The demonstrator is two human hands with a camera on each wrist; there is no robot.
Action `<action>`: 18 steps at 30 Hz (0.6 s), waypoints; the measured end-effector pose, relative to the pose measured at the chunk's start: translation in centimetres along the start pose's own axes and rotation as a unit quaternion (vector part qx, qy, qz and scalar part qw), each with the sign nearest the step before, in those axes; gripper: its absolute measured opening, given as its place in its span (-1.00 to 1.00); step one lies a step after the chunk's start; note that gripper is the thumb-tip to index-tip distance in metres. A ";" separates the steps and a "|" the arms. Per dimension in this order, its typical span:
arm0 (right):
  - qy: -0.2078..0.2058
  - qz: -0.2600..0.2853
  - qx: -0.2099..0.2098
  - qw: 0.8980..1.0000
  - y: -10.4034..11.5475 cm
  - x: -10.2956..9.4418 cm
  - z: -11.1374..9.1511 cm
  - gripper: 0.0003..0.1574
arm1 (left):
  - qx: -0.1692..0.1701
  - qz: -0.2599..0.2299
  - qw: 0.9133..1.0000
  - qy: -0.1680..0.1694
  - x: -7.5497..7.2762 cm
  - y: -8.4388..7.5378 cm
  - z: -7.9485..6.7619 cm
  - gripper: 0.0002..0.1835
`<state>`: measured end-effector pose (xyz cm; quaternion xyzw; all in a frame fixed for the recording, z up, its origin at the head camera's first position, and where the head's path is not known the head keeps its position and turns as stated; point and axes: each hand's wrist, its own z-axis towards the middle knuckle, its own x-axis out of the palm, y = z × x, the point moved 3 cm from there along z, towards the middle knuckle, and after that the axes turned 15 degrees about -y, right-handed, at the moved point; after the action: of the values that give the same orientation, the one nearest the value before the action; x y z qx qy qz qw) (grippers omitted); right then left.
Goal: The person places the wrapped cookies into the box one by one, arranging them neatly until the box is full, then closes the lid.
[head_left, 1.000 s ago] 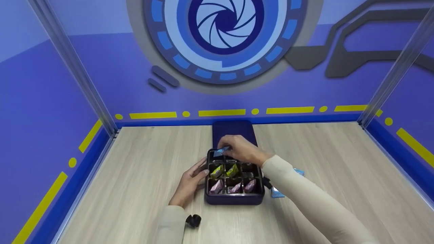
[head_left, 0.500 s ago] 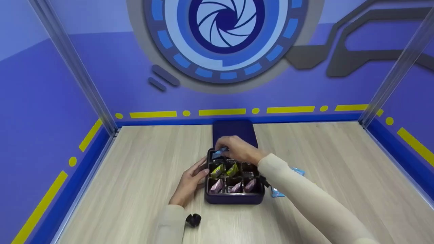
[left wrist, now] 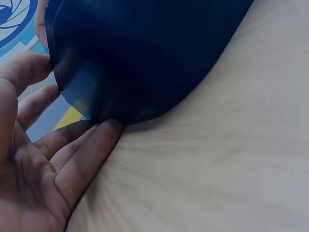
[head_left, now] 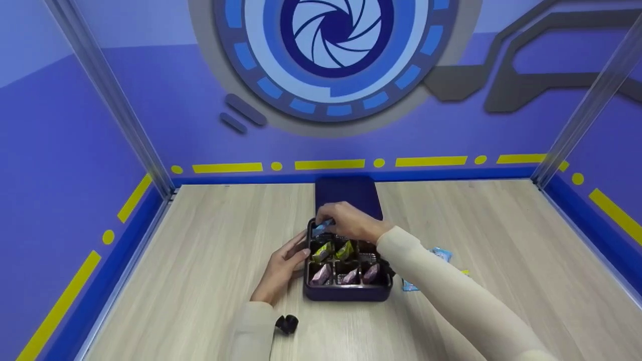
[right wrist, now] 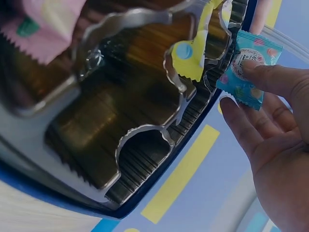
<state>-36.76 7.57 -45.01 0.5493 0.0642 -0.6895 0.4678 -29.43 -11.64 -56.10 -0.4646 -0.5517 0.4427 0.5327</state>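
Note:
A dark blue box (head_left: 346, 293) stands on the table with a divided plastic tray inside. My right hand (head_left: 348, 220) pinches a blue-wrapped candy (right wrist: 258, 43) between thumb and fingertips, over the back left compartment. Two yellow-green wrapped candies (head_left: 321, 251) lie in the middle row. Along the front row are three pink-wrapped candies (head_left: 371, 273). My left hand (head_left: 281, 273) rests against the box's left side, thumb near the rim; the left wrist view shows its extended fingers (left wrist: 89, 157) touching the box wall. My right hand partly hides the back row.
Behind the box, its dark lid (head_left: 348, 195) lies toward the back wall. More blue packets (head_left: 441, 253) lie right of the box, partly covered by my right sleeve (head_left: 451, 281), with a yellow bit (head_left: 465, 273) beside them. Blue panels enclose the table.
My right hand has shifted slightly left and lower with the blue-wrapped candy into the back left compartment area. The left hand and the box hold still.

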 end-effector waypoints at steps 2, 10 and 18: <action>0.001 0.000 0.000 1.000 -0.1 0.1 0.0 -0.78 | 0.001 0.002 1.000 0.001 0.0 -0.1 0.0 -0.32; 0.005 0.002 -0.001 1.000 -0.1 0.4 -0.1 -0.76 | 0.001 0.002 1.000 -0.002 0.0 0.0 0.0 -0.32; 0.001 0.003 0.009 1.000 -0.2 0.5 -0.1 -0.78 | -0.003 0.009 1.000 -0.011 0.0 0.1 0.1 -0.32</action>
<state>-36.77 7.46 -45.56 0.5546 0.0568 -0.6882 0.4644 -29.49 -11.66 -56.24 -0.4657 -0.5547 0.4509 0.5216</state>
